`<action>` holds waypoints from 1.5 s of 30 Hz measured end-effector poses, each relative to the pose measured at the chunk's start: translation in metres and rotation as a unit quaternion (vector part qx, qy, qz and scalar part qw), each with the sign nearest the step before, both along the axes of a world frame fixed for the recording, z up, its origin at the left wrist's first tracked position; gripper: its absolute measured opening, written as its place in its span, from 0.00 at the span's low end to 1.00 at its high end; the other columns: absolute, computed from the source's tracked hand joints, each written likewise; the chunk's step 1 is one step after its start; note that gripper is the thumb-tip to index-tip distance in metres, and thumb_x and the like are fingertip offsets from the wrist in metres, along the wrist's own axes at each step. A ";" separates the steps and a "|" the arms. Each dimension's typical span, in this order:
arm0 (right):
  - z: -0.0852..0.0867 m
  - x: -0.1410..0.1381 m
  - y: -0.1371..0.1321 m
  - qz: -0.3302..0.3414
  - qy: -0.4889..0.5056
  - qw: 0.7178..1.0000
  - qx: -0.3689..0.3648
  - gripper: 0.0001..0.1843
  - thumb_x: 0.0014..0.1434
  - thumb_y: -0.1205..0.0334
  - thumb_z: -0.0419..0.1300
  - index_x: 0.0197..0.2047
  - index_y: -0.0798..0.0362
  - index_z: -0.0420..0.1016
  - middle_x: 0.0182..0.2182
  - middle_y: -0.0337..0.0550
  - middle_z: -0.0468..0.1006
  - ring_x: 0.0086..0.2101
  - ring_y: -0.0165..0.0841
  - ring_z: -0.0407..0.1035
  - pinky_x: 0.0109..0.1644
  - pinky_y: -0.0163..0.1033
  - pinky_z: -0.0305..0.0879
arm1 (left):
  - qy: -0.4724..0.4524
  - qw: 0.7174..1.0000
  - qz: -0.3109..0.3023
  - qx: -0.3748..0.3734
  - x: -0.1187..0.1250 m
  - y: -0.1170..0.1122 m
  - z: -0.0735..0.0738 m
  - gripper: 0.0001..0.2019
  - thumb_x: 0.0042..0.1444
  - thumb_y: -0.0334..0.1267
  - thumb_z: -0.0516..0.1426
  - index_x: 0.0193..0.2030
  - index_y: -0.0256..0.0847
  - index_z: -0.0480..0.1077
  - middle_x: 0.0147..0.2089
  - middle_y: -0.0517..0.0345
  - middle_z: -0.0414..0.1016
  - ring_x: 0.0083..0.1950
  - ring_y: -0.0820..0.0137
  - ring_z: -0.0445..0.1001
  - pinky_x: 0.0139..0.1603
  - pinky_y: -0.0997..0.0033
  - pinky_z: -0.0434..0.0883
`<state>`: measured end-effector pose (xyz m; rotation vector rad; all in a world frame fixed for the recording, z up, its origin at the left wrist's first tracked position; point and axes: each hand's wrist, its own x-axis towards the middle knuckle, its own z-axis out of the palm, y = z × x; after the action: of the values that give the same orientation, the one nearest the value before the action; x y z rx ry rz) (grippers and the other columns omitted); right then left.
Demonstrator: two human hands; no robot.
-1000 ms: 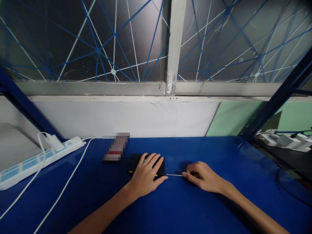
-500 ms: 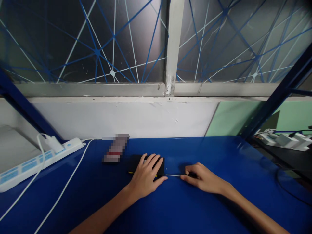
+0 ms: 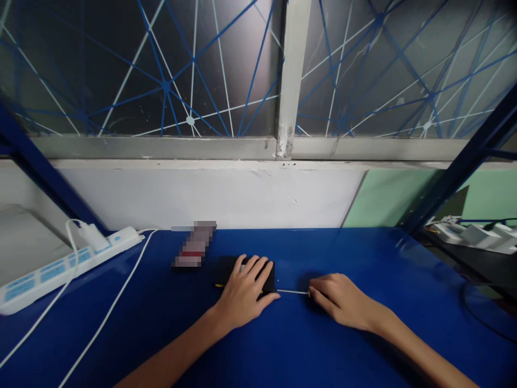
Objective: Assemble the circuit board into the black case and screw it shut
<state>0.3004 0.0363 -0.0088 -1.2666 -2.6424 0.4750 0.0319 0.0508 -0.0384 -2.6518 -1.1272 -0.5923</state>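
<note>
Rod (image 3: 293, 292) now shows slightly more of its length between the black box (image 3: 224, 270) and the right hand (image 3: 339, 299) than it did half a second ago. The right hand has drawn back slightly and turned, so that its fingers fold over the handle and only a yellow end shows at the fingertips. Black box and left hand (image 3: 244, 291) show no clear shift. Assessment: the hold on the rod has been reset while the box stays braced; how far the work has advanced cannot be judged. Right grip: closed on the rod's handle. Left grip: spread flat, palm down across the box, not wrapped round it. Box location: on the desk (image 3: 283, 345), under the left hand, with the rod lying in line with its near right corner; contact between rod tip and box cannot be confirmed. Count: hands, two; rod, one; black box, one; flat item (image 3: 196, 245), one, blurred out, beyond the box to the left; power strip (image 3: 52, 273), one; plug (image 3: 92, 237) seated in it, one; white cords (image 3: 103, 321), two, at the left.
</note>
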 end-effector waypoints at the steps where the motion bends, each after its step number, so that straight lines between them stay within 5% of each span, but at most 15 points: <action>1: 0.002 0.001 0.000 0.003 0.003 1.000 -0.008 0.18 0.68 0.61 0.44 0.28 0.53 0.65 0.25 0.41 0.73 0.25 0.31 0.64 0.31 0.36 0.52 | 0.001 1.000 0.000 -0.001 0.000 0.000 0.000 0.29 0.63 0.54 0.52 0.63 0.36 0.61 0.61 0.42 0.69 0.61 0.50 0.66 0.62 0.41 0.58; 12: 0.001 0.008 0.004 0.014 0.126 0.986 -0.106 0.24 0.71 0.52 0.45 0.32 0.55 0.73 0.29 0.42 0.78 0.28 0.30 0.69 0.36 0.34 0.61 | -0.006 1.000 0.004 0.022 0.001 -0.002 -0.001 0.28 0.65 0.55 0.50 0.64 0.38 0.62 0.60 0.43 0.70 0.60 0.52 0.67 0.62 0.43 0.58; 23: 0.007 0.008 0.000 0.008 0.076 0.996 -0.035 0.20 0.70 0.52 0.46 0.33 0.53 0.71 0.31 0.41 0.76 0.31 0.32 0.69 0.36 0.35 0.59 | 0.008 1.000 0.007 0.009 0.001 -0.001 -0.003 0.28 0.64 0.54 0.52 0.64 0.36 0.61 0.61 0.42 0.68 0.62 0.51 0.65 0.62 0.42 0.57; 33: -0.001 0.008 0.000 -0.016 0.047 0.999 -0.012 0.10 0.63 0.53 0.58 0.38 0.50 0.63 0.30 0.37 0.72 0.26 0.29 0.63 0.31 0.34 0.53 | -0.003 1.000 -0.001 0.019 0.001 0.000 -0.002 0.28 0.65 0.55 0.50 0.64 0.37 0.61 0.60 0.42 0.69 0.61 0.51 0.66 0.62 0.43 0.57; 45: 0.005 0.006 -0.004 -0.014 0.107 0.993 -0.039 0.05 0.66 0.58 0.51 0.43 0.49 0.62 0.24 0.33 0.69 0.24 0.29 0.60 0.30 0.34 0.54 | 0.006 1.000 0.005 -0.008 0.000 -0.001 -0.002 0.29 0.64 0.55 0.50 0.65 0.38 0.60 0.62 0.41 0.67 0.63 0.51 0.64 0.63 0.41 0.56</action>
<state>0.3059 0.0324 -0.0035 -1.1982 -2.4482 0.6750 0.0320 0.0496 -0.0403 -2.6583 -1.1445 -0.5680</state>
